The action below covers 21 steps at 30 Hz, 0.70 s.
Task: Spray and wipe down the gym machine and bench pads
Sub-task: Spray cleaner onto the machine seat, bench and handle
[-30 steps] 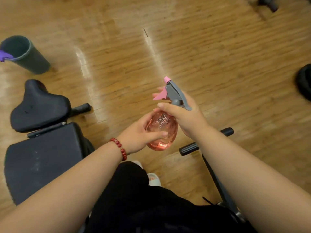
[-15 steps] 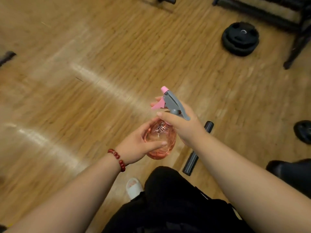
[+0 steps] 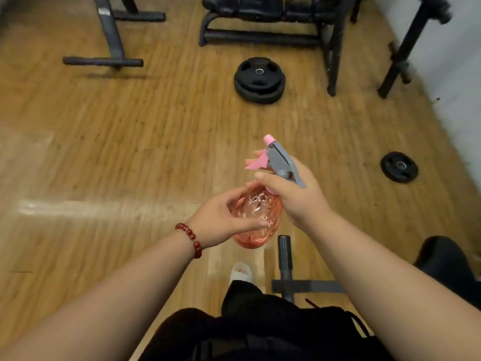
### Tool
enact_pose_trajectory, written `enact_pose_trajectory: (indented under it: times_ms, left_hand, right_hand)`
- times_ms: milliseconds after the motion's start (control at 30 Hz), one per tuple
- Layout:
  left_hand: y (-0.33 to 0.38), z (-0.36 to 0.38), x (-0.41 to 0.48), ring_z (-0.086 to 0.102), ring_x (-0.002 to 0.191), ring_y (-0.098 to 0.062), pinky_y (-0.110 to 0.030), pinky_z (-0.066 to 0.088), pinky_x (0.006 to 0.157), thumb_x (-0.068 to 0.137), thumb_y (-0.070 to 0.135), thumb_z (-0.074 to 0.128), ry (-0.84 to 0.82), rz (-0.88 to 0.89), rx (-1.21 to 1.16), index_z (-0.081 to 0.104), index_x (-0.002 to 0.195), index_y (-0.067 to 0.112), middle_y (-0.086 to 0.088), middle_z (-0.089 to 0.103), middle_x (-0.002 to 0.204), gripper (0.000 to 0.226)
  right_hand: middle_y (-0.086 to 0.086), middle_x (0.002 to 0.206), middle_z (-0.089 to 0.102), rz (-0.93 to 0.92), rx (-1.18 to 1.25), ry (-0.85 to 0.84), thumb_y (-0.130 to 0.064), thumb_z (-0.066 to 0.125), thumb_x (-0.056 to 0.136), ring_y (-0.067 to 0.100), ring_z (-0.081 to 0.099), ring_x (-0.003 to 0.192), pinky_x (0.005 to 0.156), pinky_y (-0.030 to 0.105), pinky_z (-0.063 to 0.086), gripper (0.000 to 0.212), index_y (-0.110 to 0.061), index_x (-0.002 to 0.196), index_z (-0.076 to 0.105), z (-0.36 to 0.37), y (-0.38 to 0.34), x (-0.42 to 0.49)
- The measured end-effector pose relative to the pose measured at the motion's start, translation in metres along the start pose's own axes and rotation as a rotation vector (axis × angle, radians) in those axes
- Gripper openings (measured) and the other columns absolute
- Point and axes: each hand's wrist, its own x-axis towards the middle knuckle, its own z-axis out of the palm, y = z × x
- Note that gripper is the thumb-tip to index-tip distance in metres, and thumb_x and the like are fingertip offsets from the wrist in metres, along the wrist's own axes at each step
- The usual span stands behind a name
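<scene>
A pink see-through spray bottle with a grey head and pink trigger is held in front of me over the wooden floor. My right hand grips its neck, fingers by the trigger. My left hand, with a red bead bracelet at the wrist, cups the bottle's round body from the left. A black pad shows at the lower right edge, partly hidden by my right arm. No cloth is in view.
A stack of black weight plates lies on the floor ahead, a smaller plate to the right. Dark machine frames and a T-shaped foot stand at the back. A grey bench leg lies below the bottle, beside my white slipper.
My view has swung right and up: the black bench pads and grey bin at left are gone, weight plates and machine frames have appeared. Both hands keep the same hold on the bottle.
</scene>
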Motion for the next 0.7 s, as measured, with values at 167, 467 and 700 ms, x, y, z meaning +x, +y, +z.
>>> enact_pose_trajectory:
  times_ms: [167,467,700]
  left_hand:
    - [0.041,-0.028,0.112,0.060,0.118,-0.007,-0.038,0.044,0.107,0.059,0.044,0.088,-0.152,0.027,0.066,0.053,0.138,0.023,0.010,0.066,0.126,0.089]
    - [0.111,-0.071,0.312,0.064,0.110,-0.006,-0.033,0.048,0.103,0.055,0.036,0.093,-0.482,0.122,0.192,0.059,0.131,0.021,0.011,0.070,0.117,0.084]
    - [0.166,-0.073,0.426,0.063,0.112,-0.003,-0.021,0.048,0.098,0.058,0.033,0.092,-0.753,0.195,0.229,0.055,0.135,0.016,0.014,0.069,0.118,0.088]
  right_hand:
    - [-0.002,0.106,0.071,-0.039,0.035,0.139,-0.006,0.068,0.080,0.015,0.068,0.097,0.082,0.025,0.054,0.041,-0.039,0.103,0.070,-0.044,-0.024,0.085]
    - [0.015,0.113,0.070,-0.121,0.019,0.512,-0.011,0.076,0.074,0.032,0.068,0.093,0.090,0.047,0.054,0.039,-0.018,0.112,0.067,-0.103,-0.042,0.224]
    - [0.008,0.106,0.072,-0.140,0.017,0.850,-0.004,0.069,0.083,0.023,0.070,0.080,0.076,0.032,0.055,0.029,-0.008,0.112,0.064,-0.136,-0.072,0.292]
